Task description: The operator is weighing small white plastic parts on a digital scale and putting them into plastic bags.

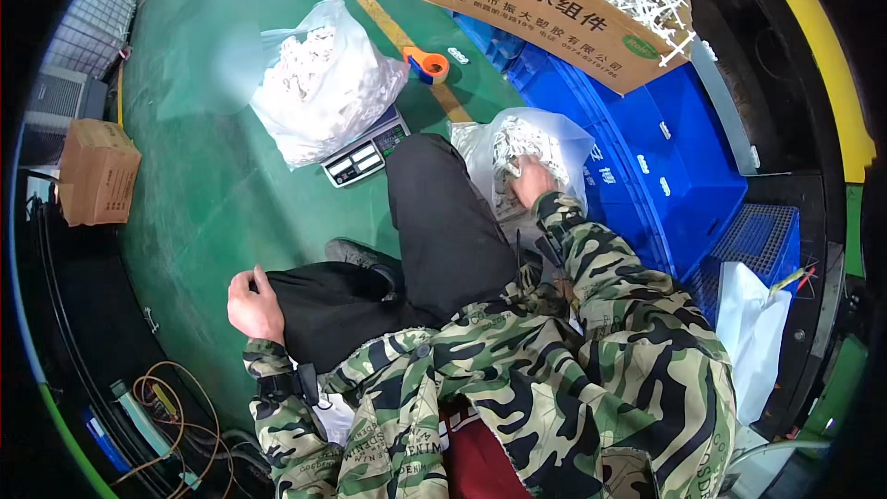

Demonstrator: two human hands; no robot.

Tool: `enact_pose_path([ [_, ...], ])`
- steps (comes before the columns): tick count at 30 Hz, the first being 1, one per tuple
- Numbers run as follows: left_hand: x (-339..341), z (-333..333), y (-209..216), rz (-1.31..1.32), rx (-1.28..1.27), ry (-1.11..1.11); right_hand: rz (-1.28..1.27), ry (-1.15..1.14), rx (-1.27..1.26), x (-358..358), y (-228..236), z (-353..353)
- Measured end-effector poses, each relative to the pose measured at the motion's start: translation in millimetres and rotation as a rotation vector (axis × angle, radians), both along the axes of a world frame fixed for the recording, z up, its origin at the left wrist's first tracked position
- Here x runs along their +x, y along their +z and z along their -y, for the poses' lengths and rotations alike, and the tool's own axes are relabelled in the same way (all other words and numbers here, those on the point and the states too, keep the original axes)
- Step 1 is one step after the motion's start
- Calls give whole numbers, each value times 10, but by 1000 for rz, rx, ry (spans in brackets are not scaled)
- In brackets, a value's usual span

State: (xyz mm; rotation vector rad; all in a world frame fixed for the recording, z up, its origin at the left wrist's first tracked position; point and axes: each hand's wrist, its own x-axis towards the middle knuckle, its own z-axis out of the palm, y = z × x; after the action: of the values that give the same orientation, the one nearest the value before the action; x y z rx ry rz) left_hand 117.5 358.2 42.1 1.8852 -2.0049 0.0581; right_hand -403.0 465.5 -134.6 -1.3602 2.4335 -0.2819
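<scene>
My right hand (533, 181) reaches into a clear plastic bag (575, 152) of small white plastic parts (528, 140), beside my right knee. Its fingers curl down onto the parts, and the fingertips are partly hidden among them. My left hand (256, 306) rests by my left knee, holding nothing, thumb apart from the fingers. Ahead of my knees, a larger clear bag (370, 83) full of white parts stands on a digital scale (356, 164), whose keypad faces me.
An orange tape roll (427, 66) and a few white parts (457, 55) lie on the green floor. At right stand blue crates (688, 194), with a cardboard box (554, 14) heaped with white pieces above them. Another carton (97, 171) is at left, above cables (176, 407).
</scene>
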Motion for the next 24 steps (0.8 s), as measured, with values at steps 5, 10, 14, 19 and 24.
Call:
enact_pose_path([
  [5, -30, 29, 19, 8, 23, 1, -72, 48, -10, -415, 275, 177],
  [10, -94, 75, 48, 3, 44, 10, -256, 151, -52, -639, 227, 458],
  [14, -140, 95, 87, -11, 53, 24, -226, 327, 116, -543, 80, 652],
  [19, -162, 114, 95, -23, 72, 24, -322, 366, 149, -594, 119, 721],
  [24, -127, 131, 68, -14, 107, 52, -164, 263, 154, -536, 162, 462],
])
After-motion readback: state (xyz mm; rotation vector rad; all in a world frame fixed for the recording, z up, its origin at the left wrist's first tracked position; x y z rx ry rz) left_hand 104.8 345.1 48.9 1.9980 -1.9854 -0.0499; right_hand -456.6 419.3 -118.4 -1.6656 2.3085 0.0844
